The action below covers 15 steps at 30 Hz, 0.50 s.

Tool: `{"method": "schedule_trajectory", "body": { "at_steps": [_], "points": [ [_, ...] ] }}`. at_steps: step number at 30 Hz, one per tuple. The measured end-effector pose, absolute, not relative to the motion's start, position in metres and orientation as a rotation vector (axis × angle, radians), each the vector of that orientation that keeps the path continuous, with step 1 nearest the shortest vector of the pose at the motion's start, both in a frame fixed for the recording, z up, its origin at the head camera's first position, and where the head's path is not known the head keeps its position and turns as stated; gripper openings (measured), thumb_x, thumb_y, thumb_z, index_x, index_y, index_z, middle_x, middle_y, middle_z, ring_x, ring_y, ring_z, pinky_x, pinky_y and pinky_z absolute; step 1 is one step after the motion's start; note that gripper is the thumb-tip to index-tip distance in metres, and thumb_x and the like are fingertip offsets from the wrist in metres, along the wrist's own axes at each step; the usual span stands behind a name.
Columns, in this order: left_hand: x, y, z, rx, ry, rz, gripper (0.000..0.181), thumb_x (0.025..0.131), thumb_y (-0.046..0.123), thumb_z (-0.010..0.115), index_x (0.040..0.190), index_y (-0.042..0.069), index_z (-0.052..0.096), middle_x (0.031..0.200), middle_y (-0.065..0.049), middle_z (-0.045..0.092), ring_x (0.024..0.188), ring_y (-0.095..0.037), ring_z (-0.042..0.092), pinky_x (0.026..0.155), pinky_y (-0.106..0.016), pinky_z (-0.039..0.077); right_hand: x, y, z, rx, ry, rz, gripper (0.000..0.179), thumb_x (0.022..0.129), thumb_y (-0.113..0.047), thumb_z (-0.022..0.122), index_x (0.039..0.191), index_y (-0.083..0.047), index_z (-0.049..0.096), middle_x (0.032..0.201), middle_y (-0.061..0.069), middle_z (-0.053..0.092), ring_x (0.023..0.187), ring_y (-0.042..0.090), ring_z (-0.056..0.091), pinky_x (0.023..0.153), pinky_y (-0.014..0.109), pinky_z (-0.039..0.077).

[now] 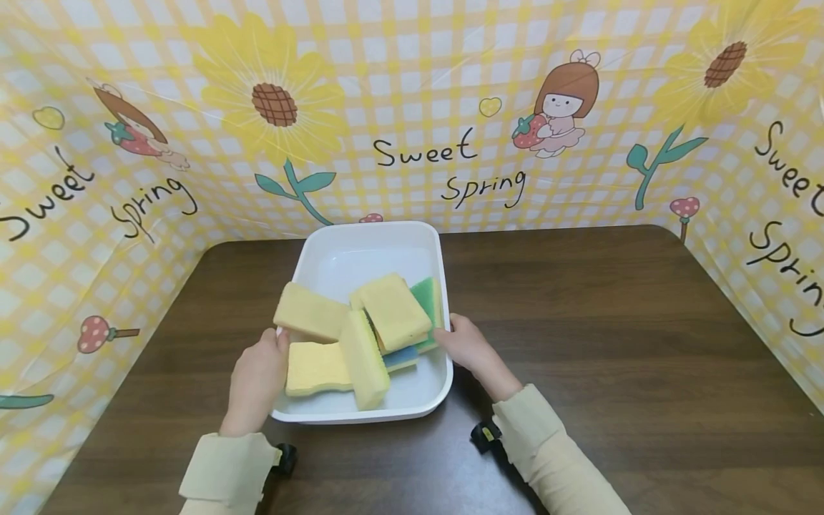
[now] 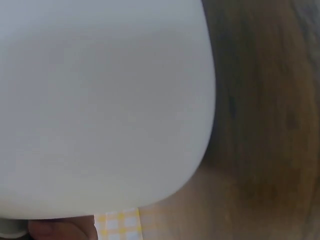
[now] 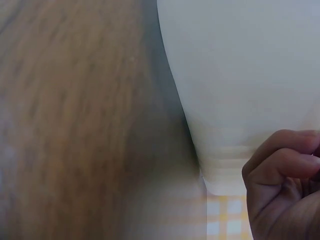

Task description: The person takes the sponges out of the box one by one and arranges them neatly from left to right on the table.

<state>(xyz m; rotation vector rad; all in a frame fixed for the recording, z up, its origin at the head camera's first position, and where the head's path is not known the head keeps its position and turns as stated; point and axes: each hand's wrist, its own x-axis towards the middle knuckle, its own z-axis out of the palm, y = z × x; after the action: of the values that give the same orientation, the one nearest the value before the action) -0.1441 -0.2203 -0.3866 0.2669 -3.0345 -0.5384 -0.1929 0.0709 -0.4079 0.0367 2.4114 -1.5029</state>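
A white rectangular plastic tub [image 1: 360,247] is held between both hands, its near end toward the person. My left hand [image 1: 254,379] grips the left rim, and my right hand [image 1: 473,350] grips the right rim. Several sponges lie heaped inside, toward the near half: a yellow block [image 1: 312,311], a wavy-edged yellow one [image 1: 318,368], one on its edge [image 1: 365,361], a yellow one on top [image 1: 395,312], a green-faced one [image 1: 425,297] and a partly covered blue-faced one [image 1: 402,357]. Both wrist views show the tub's outer wall [image 2: 100,110] close up. Right fingers [image 3: 285,165] are curled at it.
The dark brown wooden table [image 1: 579,343] extends on both sides of the tub. A yellow checked cloth [image 1: 412,107] with flowers and lettering stands behind and at both sides. Dark wrist cameras [image 1: 486,436] sit under the sleeve cuffs.
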Motion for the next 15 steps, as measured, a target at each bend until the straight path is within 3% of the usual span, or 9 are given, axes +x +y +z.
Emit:
{"method": "schedule_trajectory", "body": {
  "at_steps": [9,15],
  "points": [
    [-0.1457,-0.2158,-0.3884,0.283,-3.040,-0.580,0.041,0.104,0.021,0.030,0.100,-0.014,0.051,0.073,-0.026,0.058,0.060,-0.032,0.052,0.057,-0.047,0.044,-0.1909,0.0759,-0.4067,0.090,2.404,-1.488,0.034,0.085,-0.013,0.047,0.111,0.006,0.057,0.093,0.015,0.063,0.073,0.016,0.058,0.060,0.025,0.049],
    [-0.1469,-0.2111,-0.3869,0.289,-3.047,-0.592,0.041,0.104,0.022,0.030,0.101,-0.013,0.051,0.071,-0.024,0.058,0.059,-0.029,0.051,0.054,-0.043,0.043,-0.1918,0.0800,-0.4090,0.105,2.389,-1.504,0.036,0.086,-0.014,0.047,0.115,0.006,0.057,0.099,0.017,0.064,0.078,0.017,0.061,0.065,0.028,0.053]
  ]
}}
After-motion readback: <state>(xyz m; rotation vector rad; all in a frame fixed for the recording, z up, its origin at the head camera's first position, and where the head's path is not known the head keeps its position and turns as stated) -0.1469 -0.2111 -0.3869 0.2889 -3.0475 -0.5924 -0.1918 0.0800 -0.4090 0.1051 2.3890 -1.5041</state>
